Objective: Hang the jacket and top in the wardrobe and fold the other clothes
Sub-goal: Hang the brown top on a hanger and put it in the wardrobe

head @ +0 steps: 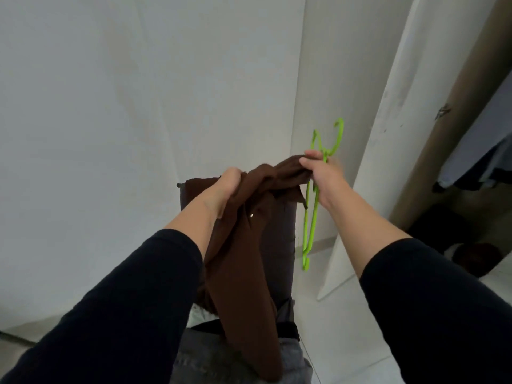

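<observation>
Fingers of the left hand (227, 187) curl into a bunched fold of the brown garment (243, 261), gripping the cloth from above, while the right hand (318, 170) closes around both another edge of that garment and the neck of a bright green hanger (313, 206). Between the two hands the fabric stretches in a short, crumpled span; the rest of it hangs down in a long drape between the forearms, and a small metallic fastener shows on it below the left hand. The hanger's hook rises above the right hand's knuckles, and its frame dangles below the wrist, tilted nearly vertical. Both forearms wear black sleeves (116, 314) pushed up from the wrists. Behind the garment a dark panel (279, 239) stands against the white wall (110, 106). At the right edge is a wardrobe opening (476, 167) with clothes hanging in shadow inside, beside a pale door panel (388, 134).
</observation>
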